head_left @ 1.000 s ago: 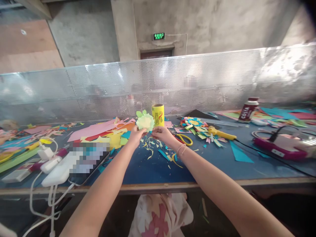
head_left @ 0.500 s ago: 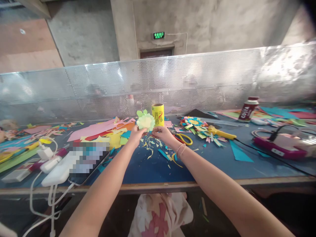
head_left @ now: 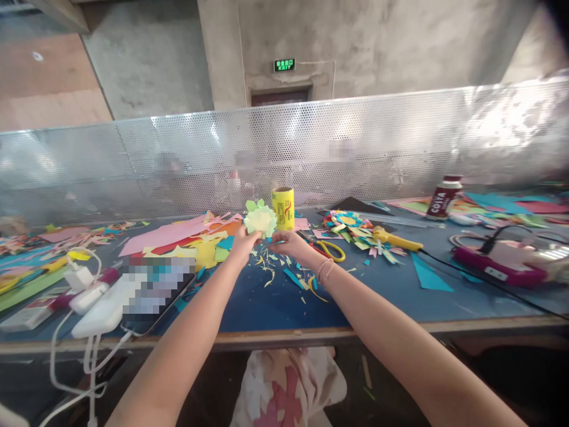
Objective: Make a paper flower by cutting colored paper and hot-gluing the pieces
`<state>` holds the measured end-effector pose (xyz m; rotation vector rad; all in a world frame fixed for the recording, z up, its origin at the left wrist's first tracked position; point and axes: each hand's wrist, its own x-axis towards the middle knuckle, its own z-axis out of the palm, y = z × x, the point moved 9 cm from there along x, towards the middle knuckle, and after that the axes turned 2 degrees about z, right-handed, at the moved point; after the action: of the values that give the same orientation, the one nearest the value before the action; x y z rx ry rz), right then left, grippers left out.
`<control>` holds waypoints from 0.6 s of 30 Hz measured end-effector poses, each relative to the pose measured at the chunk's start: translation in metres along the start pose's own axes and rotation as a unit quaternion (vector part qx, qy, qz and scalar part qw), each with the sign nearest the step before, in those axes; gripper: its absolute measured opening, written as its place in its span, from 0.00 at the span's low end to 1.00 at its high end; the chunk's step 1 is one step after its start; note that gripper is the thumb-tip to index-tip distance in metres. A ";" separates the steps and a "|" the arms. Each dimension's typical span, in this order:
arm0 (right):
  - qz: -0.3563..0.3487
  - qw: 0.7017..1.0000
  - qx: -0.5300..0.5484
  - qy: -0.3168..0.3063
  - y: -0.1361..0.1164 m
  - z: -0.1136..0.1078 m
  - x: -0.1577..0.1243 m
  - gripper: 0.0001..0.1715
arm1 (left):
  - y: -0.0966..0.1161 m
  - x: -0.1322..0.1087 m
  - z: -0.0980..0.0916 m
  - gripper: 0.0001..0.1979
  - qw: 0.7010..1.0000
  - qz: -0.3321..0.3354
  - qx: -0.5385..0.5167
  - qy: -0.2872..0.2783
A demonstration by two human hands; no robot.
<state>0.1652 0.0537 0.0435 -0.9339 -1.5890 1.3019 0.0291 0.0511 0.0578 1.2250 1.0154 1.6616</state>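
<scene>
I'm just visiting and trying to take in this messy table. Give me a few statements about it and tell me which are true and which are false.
1. The left hand holds a pale green paper flower. True.
2. The yellow cylinder lies on its side. False: the yellow cylinder is upright.
3. A black cord runs from the yellow tool. True.
4. The dark red bottle is at the picture's left. False: the dark red bottle is at the right.

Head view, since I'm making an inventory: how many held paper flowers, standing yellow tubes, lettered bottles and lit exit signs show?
Held paper flower: 1
Standing yellow tube: 1
Lettered bottle: 1
Lit exit sign: 1
Total: 4
</scene>
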 end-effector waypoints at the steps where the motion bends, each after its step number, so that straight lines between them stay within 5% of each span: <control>1: 0.008 1.000 -0.003 -0.002 0.001 0.000 -0.001 0.18 | 0.001 0.000 0.000 0.21 1.000 0.003 0.001 -0.001; 18: 0.007 1.000 0.019 -0.021 0.002 0.006 0.002 0.11 | 0.003 -0.004 0.009 0.24 0.999 0.000 -0.005 -0.035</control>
<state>0.1595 0.0539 0.0417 -0.9012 -1.5870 1.3663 0.0381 0.0475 0.0608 1.2683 0.9624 1.6104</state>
